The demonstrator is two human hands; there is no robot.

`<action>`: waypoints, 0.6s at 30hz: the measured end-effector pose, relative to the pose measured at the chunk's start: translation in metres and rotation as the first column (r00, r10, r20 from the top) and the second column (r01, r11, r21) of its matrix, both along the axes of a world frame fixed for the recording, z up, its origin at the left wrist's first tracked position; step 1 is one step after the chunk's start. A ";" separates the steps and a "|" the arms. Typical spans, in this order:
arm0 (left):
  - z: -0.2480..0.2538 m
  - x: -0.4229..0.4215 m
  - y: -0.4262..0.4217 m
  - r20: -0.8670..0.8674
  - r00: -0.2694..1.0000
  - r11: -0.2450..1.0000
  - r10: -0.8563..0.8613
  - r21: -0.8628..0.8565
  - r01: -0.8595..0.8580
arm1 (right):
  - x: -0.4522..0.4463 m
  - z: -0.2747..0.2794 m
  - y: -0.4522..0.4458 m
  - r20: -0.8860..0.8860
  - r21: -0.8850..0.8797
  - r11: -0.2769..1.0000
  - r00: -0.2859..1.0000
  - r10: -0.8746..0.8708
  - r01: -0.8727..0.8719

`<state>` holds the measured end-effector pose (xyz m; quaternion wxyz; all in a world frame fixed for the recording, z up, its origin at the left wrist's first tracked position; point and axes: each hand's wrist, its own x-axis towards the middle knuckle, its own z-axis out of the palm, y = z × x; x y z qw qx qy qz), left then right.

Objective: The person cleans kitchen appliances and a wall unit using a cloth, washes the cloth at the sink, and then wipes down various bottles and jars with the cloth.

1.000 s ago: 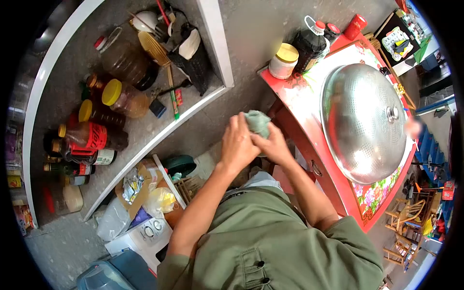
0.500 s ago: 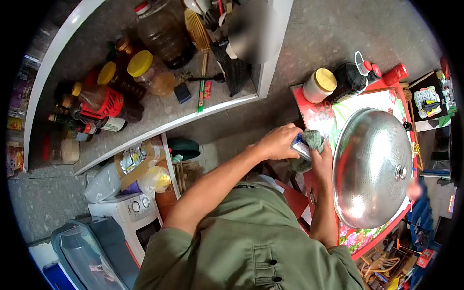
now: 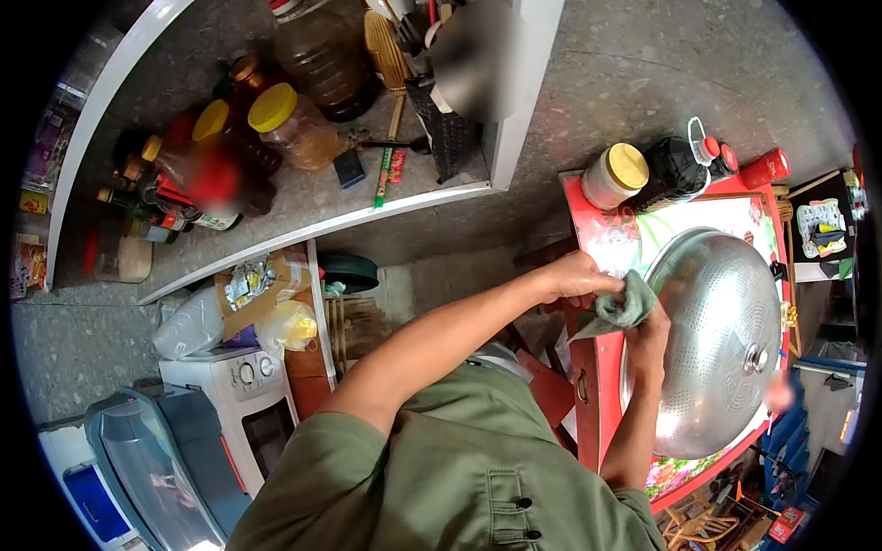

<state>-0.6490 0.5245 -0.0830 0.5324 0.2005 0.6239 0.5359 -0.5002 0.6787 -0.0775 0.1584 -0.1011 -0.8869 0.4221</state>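
A grey-green cloth (image 3: 627,305) is bunched between my two hands at the near edge of the red table. My right hand (image 3: 650,338) is closed on it from the right side, close to the big lid's rim. My left hand (image 3: 571,277) has its fingers curled, reaching in from the left against the cloth. Whatever lies inside the left hand is hidden by the fingers and cloth. Just right of both hands sits a large perforated silver metal lid (image 3: 712,340) with a round knob.
On the red table (image 3: 595,220) stand a yellow-lidded jar (image 3: 617,176), a dark handled bottle (image 3: 675,170) and a red can (image 3: 765,168). Left is a shelf of bottles with a white edge (image 3: 367,209). Below it are a white microwave (image 3: 234,386) and a grey-blue bin (image 3: 175,459).
The small blue-and-white object seen in my left hand is now out of sight. The cloth has shifted right and opened out slightly, and both hands appear further right and lower.
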 end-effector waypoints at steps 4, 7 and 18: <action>-0.008 0.009 0.010 -0.175 0.972 0.987 0.159 0.065 -0.150 | -0.015 -0.008 0.025 -0.018 0.077 0.994 0.997 -0.072 0.073; 0.006 0.016 -0.026 -0.377 0.846 0.914 0.378 0.300 -0.274 | -0.032 -0.040 0.050 -0.089 0.273 0.937 0.975 -0.202 0.219; 0.085 -0.106 -0.131 -0.729 -0.024 0.547 0.684 0.534 -0.644 | -0.039 -0.081 0.033 0.204 0.539 0.820 0.915 -0.348 0.192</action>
